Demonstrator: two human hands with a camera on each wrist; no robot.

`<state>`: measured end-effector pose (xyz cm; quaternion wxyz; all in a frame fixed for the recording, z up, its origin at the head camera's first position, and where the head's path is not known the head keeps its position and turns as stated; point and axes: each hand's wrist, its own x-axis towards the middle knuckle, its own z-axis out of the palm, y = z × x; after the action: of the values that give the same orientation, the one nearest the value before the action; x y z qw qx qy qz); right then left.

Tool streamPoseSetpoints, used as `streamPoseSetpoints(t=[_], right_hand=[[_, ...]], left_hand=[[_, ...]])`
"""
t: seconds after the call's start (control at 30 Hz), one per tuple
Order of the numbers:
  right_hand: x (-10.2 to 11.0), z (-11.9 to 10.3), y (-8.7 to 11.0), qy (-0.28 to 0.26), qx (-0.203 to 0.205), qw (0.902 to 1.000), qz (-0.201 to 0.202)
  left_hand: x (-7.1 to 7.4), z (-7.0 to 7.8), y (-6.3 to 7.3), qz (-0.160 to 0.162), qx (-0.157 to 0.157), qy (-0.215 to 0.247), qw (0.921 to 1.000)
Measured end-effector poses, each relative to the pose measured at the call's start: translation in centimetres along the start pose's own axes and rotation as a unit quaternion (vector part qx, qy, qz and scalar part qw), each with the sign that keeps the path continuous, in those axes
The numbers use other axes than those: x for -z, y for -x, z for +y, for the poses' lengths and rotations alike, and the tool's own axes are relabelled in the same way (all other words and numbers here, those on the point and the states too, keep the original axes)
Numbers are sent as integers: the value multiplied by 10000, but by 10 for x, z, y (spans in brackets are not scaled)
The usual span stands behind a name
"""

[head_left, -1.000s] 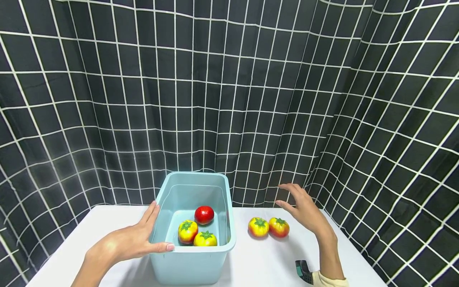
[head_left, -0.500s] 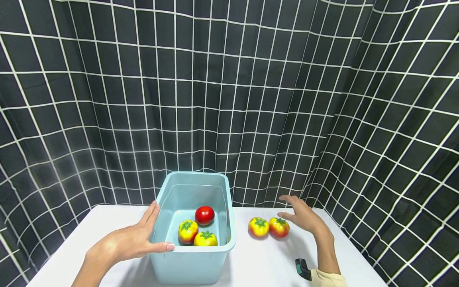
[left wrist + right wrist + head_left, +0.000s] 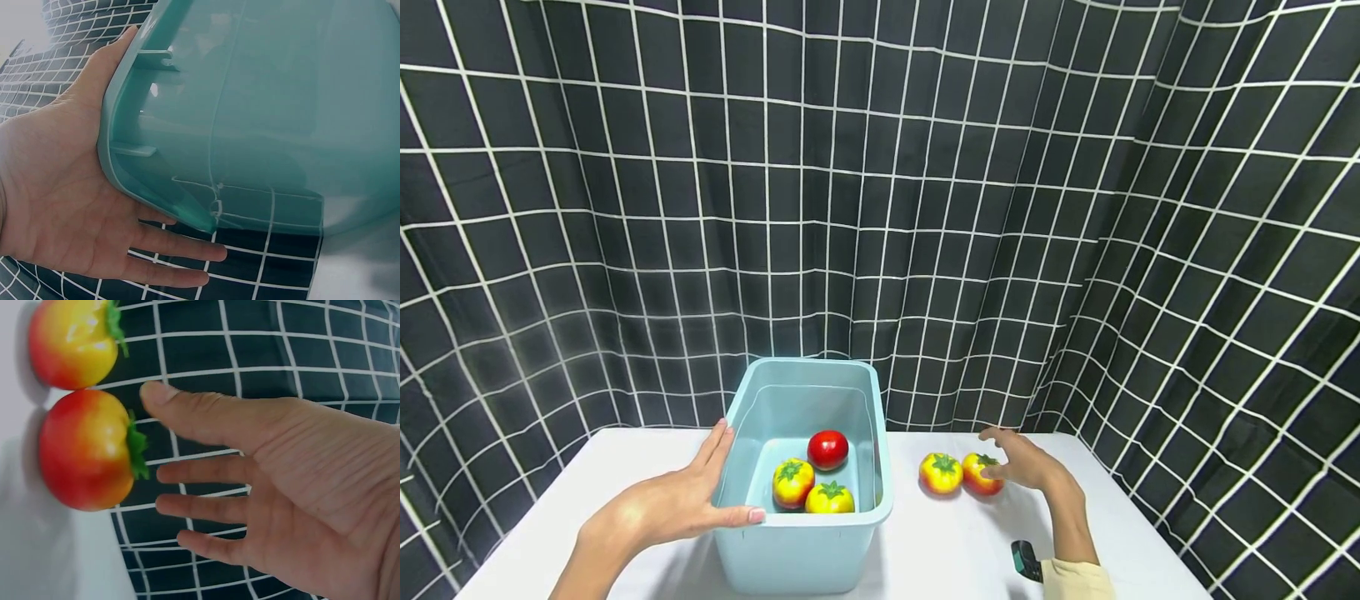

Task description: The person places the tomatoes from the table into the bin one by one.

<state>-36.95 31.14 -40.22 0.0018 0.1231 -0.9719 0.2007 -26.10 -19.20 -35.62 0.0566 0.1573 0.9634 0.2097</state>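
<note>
A light blue plastic bin [image 3: 801,557] stands on the table, its rim touched along the left side by my left hand [image 3: 662,504], thumb lying over the near rim. In the left wrist view the palm [image 3: 69,187] is against the rim with the fingers straight. Two yellow-red persimmons sit side by side right of the bin: the left one [image 3: 940,474] and the right one [image 3: 976,477]. My right hand [image 3: 1026,462] hovers at the right persimmon, thumb overlapping it in the head view. In the right wrist view its fingers are spread, apart from the fruit [image 3: 87,450].
Inside the bin lie a red fruit [image 3: 827,450] and two yellow persimmons, one reddish [image 3: 793,484] and one mostly yellow [image 3: 830,498]. A white cloth covers the table [image 3: 925,558]. Dark grid-patterned curtains [image 3: 880,208] hang behind and at the sides.
My right hand has come down and slightly left, from above the table to the right persimmon. The left hand and the bin have stayed in place.
</note>
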Motion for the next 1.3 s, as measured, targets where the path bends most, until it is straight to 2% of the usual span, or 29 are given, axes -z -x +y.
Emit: streamPoseSetpoints(t=[0.33,0.97,1.07,1.3], right_hand=[[-13,10,-9,222,-376,9985,-343],[-20,13,-12,272,-525,9970,-500],[-21,13,-12,237,-593,9970,-443],[-19,15,-11,437,-299,9985,-113]], left_hand=[[0,0,0,17,16,-24,10000],[0,-1,-1,-65,37,90,9999],[0,0,-1,-57,36,77,9999],[0,1,-1,-42,14,58,10000]])
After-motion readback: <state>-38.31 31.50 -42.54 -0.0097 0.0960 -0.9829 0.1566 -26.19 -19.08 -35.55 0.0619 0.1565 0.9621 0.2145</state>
